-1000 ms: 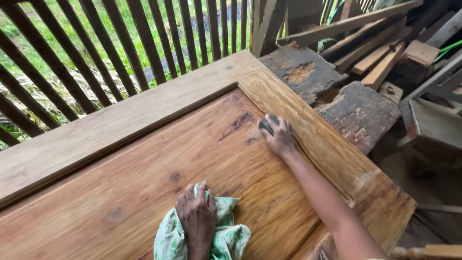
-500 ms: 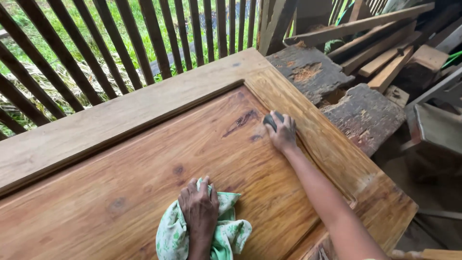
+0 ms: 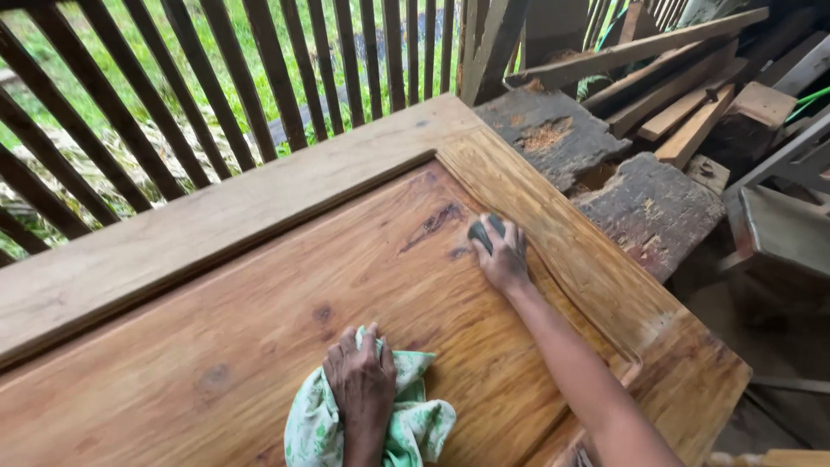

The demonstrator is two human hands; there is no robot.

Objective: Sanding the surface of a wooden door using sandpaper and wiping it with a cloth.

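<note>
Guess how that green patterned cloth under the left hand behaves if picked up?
Probably floppy: the cloth lies bunched in soft folds under the left hand. Likely light for its size, as it looks thin. On the smooth wooden panel it should slide, not roll.

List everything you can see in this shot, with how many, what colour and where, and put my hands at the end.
Wooden door panel: one, glossy orange-brown with a paler raised frame, lying flat across most of the view.
Dark pad: one, dark grey, on the panel by its right frame edge, under the right hand.
Cloth: one, white with green print, bunched on the panel at the bottom centre.
Slatted railing: one, dark brown, along the top, grass behind it.
Weathered slabs: two, grey-brown, right of the panel.
Loose planks: several, tan, stacked top right.
Left hand: pressing down on the cloth.
Right hand: arm stretched out, fingers gripping the dark pad.
</note>
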